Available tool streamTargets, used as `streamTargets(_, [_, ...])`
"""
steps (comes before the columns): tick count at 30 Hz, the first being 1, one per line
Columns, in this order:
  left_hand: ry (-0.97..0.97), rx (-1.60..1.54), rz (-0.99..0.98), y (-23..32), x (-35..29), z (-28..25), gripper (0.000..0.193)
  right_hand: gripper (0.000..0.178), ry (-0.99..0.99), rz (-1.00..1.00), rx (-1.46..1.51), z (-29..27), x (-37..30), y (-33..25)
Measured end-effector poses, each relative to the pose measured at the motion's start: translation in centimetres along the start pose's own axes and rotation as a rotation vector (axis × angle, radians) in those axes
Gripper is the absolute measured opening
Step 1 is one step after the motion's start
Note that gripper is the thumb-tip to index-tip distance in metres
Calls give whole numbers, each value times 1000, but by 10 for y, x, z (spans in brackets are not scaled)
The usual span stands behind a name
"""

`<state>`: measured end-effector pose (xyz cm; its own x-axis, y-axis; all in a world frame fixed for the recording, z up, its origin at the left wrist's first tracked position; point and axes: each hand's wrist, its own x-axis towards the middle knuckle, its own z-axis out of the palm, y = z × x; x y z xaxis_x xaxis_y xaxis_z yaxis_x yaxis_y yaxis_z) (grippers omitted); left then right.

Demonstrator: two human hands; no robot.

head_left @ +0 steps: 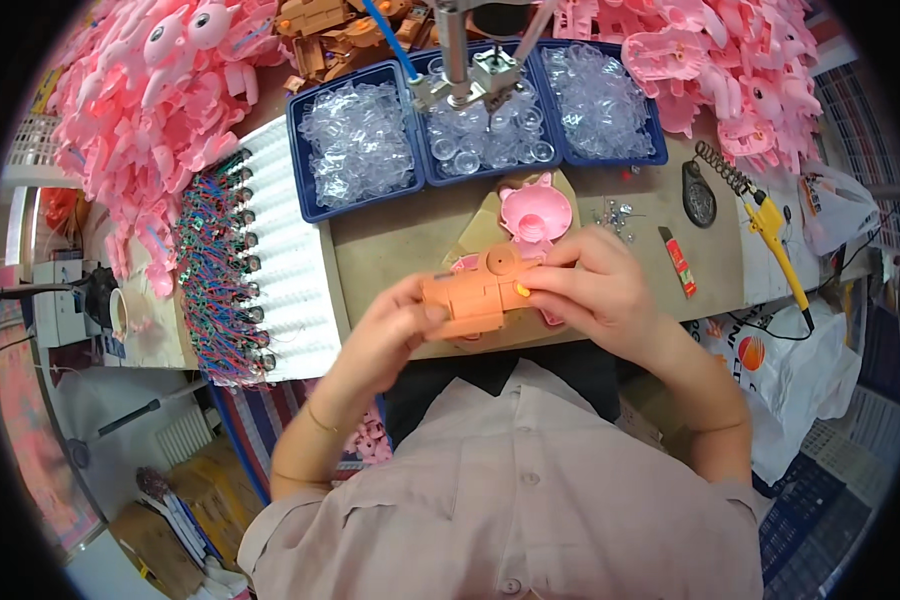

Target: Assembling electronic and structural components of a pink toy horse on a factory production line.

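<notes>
My left hand [392,328] grips the left end of an orange plastic toy housing [462,300], holding it above the table's front edge. At the housing's right end, my right hand [602,288] is closed, with thumb and fingers pinching a small yellow piece [522,290] against it. Just behind and partly under the housing lies a pink plastic toy shell [536,212] with a round hollow. The shell rests on a tan backing [475,228], and my hands and the housing hide its near part.
Blue trays [320,215] of clear plastic parts stand behind, under a metal fixture [455,60]. Wired components [215,270] line a white rack at left. Pink shells [160,110] heap at both back corners. To the right are small metal bits [615,215], a red-yellow stick [678,265] and a yellow soldering iron [770,225].
</notes>
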<state>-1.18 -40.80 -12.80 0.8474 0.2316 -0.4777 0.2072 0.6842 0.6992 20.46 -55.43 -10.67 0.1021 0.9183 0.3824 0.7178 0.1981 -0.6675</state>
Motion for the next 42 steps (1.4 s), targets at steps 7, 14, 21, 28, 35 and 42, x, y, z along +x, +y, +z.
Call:
streamTargets(7, [-37,358,-110,51,30,11,36,20,-204,-268,19,-7,13,2])
streamTargets(14, [38,409,-6,33,37,17,35,23,-143,-237,-9,0,1,16])
streamTargets(21, [123,412,176,4,18,25,32,28,96,-196,-207,3,-4,11])
streamTargets(28, [113,970,638,-18,2,21,43,39,-249,-41,100,-16,1,12])
streamTargets(35, [335,991,864,-56,28,39,51,33,-301,155,49,-20,-14,35])
streamTargets(42, [629,1239,956,-57,27,36,51,46,-205,255,23,4,-28,57])
